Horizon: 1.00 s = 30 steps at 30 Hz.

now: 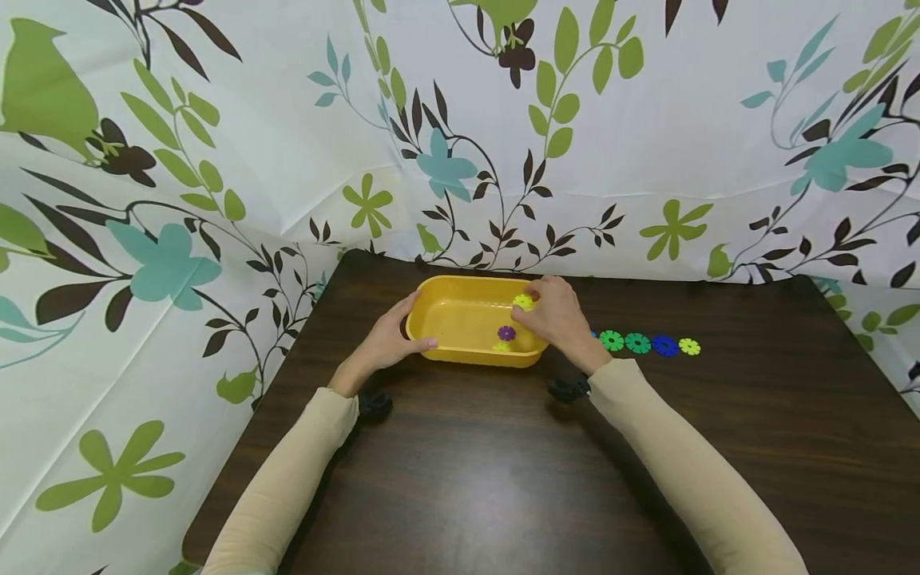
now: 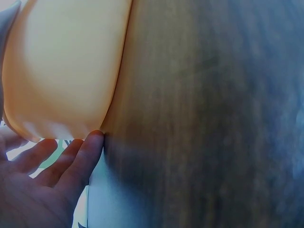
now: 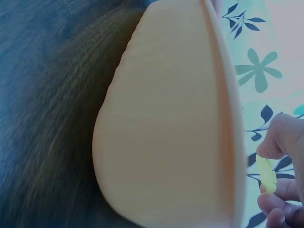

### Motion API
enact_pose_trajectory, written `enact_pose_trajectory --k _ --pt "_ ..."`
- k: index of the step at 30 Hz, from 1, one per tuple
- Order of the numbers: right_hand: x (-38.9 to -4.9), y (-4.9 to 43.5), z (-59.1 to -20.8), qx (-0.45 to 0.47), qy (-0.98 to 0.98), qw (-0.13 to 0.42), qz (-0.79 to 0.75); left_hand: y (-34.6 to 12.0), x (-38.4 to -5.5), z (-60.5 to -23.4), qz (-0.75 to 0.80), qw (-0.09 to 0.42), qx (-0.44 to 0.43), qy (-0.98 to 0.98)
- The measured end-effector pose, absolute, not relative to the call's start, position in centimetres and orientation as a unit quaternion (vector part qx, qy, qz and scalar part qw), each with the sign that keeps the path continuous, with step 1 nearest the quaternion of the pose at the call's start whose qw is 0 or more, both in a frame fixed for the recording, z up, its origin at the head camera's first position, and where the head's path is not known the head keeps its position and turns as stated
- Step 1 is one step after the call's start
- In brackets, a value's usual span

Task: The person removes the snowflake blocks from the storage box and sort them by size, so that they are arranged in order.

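Observation:
A yellow plastic tray [image 1: 460,323] sits toward the back of the table. My left hand [image 1: 388,337] holds its left end, the thumb over the front rim and the fingertips [image 2: 96,135] against the outside of the end wall. Over the tray's right end, my right hand [image 1: 559,315] pinches a yellow notched toy disc [image 1: 523,302] between thumb and fingers; its edge shows in the right wrist view. Inside the tray, below that hand, are a purple notched disc [image 1: 506,333] and another yellow disc [image 1: 501,347] close to the front wall.
Right of the tray runs a row of discs: a green one [image 1: 612,341], a darker green one [image 1: 637,343], a blue one [image 1: 664,345] and a small yellow one [image 1: 689,346]. My right forearm partly covers its left end. Behind the dark wooden table [image 1: 474,471] hangs a patterned curtain [image 1: 273,160].

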State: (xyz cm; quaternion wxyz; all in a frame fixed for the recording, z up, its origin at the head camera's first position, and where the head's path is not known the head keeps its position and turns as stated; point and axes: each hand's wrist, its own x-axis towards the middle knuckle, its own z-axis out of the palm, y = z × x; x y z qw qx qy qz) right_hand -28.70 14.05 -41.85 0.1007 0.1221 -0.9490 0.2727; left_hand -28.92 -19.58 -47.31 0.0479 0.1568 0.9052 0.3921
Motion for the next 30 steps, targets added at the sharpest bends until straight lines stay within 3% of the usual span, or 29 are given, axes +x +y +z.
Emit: enact_pose_trajectory --k 30 --pt "-24.1 25.9 -43.9 0.065 -0.924 0.227 0.301 -19.5 -28.9 -47.3 0.386 0.043 0.157 0.908"
